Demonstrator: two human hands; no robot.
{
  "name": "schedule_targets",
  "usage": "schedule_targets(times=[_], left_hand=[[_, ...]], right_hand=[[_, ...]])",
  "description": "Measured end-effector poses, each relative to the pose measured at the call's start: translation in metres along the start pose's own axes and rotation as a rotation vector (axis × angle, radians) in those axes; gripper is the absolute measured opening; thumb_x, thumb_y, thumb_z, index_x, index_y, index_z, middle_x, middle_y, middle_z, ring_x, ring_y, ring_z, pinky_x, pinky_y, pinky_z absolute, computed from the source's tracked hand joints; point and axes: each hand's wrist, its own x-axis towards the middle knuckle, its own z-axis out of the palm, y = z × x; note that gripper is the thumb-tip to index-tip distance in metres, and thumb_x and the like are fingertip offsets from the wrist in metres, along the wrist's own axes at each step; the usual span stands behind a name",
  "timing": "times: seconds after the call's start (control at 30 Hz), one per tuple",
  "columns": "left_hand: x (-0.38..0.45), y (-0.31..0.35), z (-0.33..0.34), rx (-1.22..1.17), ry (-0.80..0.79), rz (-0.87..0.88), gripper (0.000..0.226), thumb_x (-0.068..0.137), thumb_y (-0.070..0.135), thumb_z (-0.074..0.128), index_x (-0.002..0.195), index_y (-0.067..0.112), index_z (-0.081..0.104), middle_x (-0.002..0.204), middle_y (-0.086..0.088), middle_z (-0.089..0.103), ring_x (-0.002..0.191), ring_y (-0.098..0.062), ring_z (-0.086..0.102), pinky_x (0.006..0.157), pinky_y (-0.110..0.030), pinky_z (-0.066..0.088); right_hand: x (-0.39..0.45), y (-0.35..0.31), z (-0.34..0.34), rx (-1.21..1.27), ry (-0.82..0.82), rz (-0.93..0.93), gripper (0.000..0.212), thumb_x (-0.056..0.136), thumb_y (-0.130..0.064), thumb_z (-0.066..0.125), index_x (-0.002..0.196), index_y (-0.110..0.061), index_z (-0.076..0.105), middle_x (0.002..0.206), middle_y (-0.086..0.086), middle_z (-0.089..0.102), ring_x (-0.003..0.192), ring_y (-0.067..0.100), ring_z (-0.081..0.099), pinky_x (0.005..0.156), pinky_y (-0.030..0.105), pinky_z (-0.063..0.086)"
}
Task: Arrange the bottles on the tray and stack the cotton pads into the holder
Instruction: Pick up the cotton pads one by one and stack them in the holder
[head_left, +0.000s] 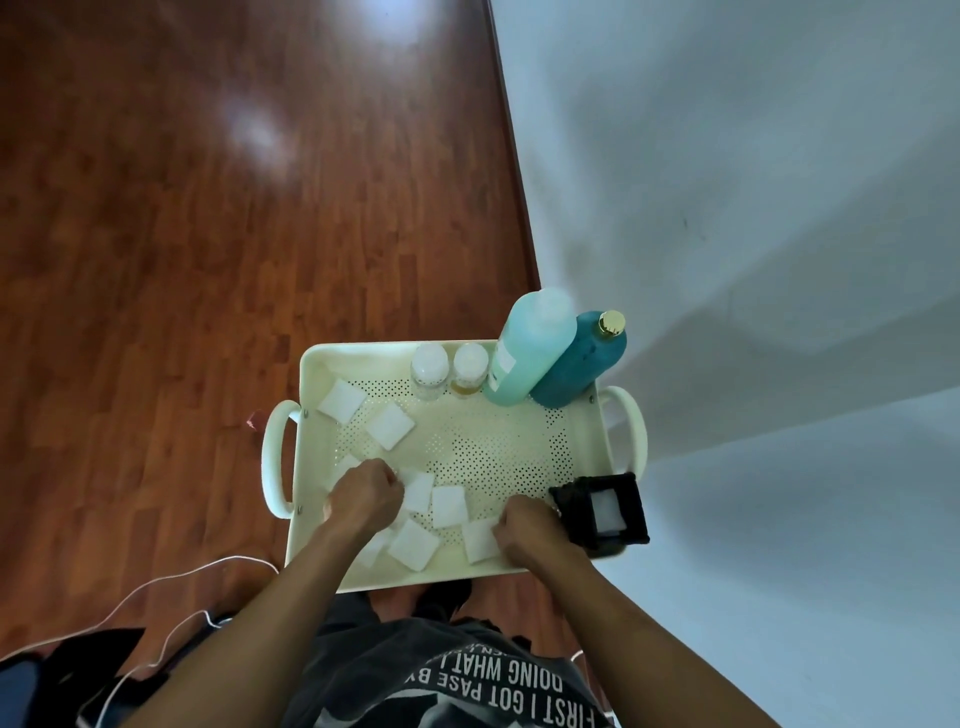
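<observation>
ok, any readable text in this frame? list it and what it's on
"FIRST I GOT PASE BY": shirt, upside down in view, partly cut off.
"DOING WHAT I": same shirt, next line, the rest hidden by a fold.
Label on the pale green bottle: too blurred to read.
No text visible on the other bottles, tray or holder.

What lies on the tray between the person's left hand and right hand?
In the head view, white square cotton pads lie on the perforated tray between the left hand and the right hand. No bottle stands there.
</observation>
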Motion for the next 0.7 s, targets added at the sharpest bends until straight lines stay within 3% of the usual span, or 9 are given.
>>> schedule_targets(times=[0.1,0.23,0.43,0.57,0.7], left_hand=[[0.001,0.0,-0.005,-0.037,-0.016,0.018,0.023,0.091,0.024,0.059,0.069,0.017,0.061,0.068,0.002,0.065,0.067,-0.019,0.062,0.057,-0.03,0.045],[-0.002,-0.002,-0.015,-0.174,0.017,0.074,0.014,0.094,0.028,0.064,0.086,0.018,0.071,0.083,0.008,0.067,0.081,-0.017,0.065,0.069,-0.032,0.05],[-0.012,-0.002,-0.032,-0.515,0.044,0.081,0.013,0.092,0.029,0.072,0.085,0.018,0.074,0.081,-0.001,0.072,0.071,-0.015,0.062,0.063,-0.03,0.048],[-0.021,0.009,-0.036,-0.674,0.016,0.093,0.012,0.091,0.025,0.075,0.087,0.014,0.075,0.084,-0.009,0.075,0.071,-0.015,0.061,0.067,-0.031,0.05],[-0.028,0.023,-0.036,-0.768,-0.018,0.104,0.012,0.09,0.026,0.077,0.085,0.015,0.076,0.067,0.005,0.067,0.056,-0.002,0.053,0.054,-0.018,0.043]], right_hand=[[-0.001,0.0,-0.002,0.025,-0.007,-0.02,0.022,0.093,-0.026,0.057,0.106,-0.013,0.068,0.111,0.009,0.069,0.099,0.027,0.064,0.077,0.032,0.051],[-0.012,-0.002,-0.014,0.054,0.037,-0.096,0.02,0.095,-0.023,0.05,0.106,-0.011,0.062,0.11,0.011,0.067,0.097,0.028,0.062,0.073,0.032,0.047],[-0.043,-0.005,-0.055,0.088,0.217,-0.24,0.023,0.099,-0.03,0.044,0.101,-0.012,0.059,0.098,0.008,0.068,0.089,0.026,0.062,0.07,0.035,0.046],[-0.062,0.004,-0.08,0.16,0.28,-0.279,0.017,0.098,-0.033,0.047,0.096,-0.022,0.059,0.09,-0.006,0.065,0.08,0.013,0.058,0.066,0.033,0.046],[-0.075,0.026,-0.104,0.286,0.293,-0.262,0.012,0.095,-0.037,0.054,0.088,-0.032,0.061,0.084,-0.016,0.064,0.076,0.0,0.058,0.06,0.02,0.043]])
